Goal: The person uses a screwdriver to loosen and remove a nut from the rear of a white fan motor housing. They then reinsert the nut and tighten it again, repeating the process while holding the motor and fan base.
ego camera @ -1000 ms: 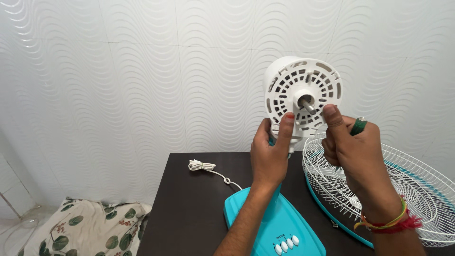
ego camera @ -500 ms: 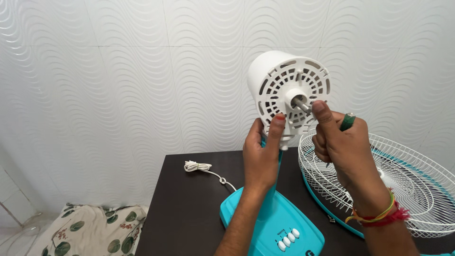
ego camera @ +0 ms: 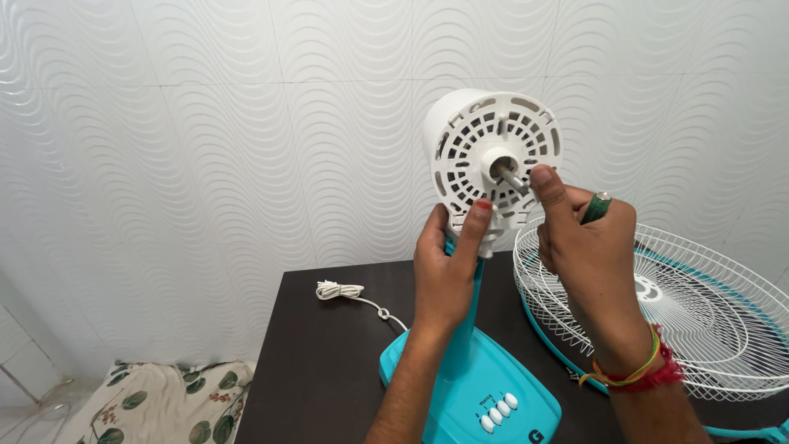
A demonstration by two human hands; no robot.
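Observation:
A white fan motor housing (ego camera: 485, 148) with a slotted round face and a metal shaft (ego camera: 511, 178) stands on a teal stand and base (ego camera: 468, 386). My left hand (ego camera: 448, 271) grips the teal neck just under the housing, its fingertips on the housing's lower edge. My right hand (ego camera: 588, 247) holds a green-handled tool (ego camera: 596, 207) in its fist, and its thumb and forefinger touch the tip of the shaft. Coloured thread bands circle my right wrist.
A white wire fan guard (ego camera: 682, 312) with a teal rim lies flat on the dark table (ego camera: 329, 370) at the right. A coiled white power cord (ego camera: 341, 292) lies behind the base. A leaf-patterned cloth (ego camera: 173, 403) lies on the floor at lower left. A white wavy-textured wall stands behind.
The view has drifted, so the fan sits lower and further left. My right thumb and forefinger stay at the shaft; my left hand keeps its grip under the housing.

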